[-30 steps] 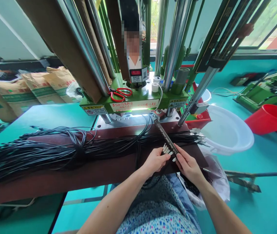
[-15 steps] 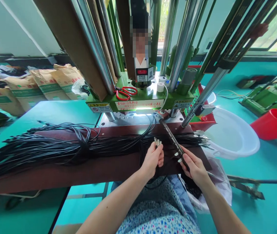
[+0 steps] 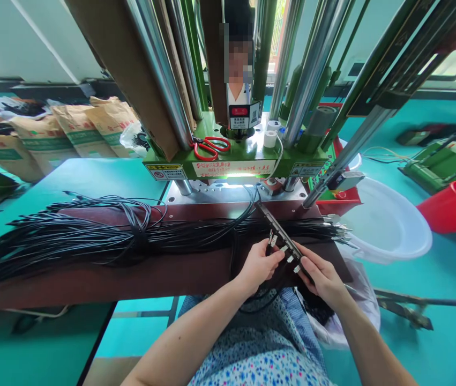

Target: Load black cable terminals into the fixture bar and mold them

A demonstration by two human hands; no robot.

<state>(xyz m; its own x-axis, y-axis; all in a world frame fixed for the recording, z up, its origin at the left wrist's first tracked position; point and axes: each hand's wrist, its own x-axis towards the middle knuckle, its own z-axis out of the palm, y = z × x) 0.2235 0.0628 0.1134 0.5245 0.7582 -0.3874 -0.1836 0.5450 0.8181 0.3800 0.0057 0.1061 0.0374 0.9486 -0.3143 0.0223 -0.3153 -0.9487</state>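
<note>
A reddish-brown bench [image 3: 103,287] fronts a green metal press [image 3: 233,155], a long bundle of thin black cables [image 3: 195,237] along it. On the teal floor stand brown paper sacks [image 3: 79,128], left, and a white plastic tub [image 3: 388,225], right. The slim dark metal bar [image 3: 278,229] slants over the bench's right part, its near end clasped in the right hand [image 3: 324,276]. The left hand [image 3: 260,265], apart before, is now at the bar, fingers closed on small silver connectors [image 3: 283,251], apparently.
</note>
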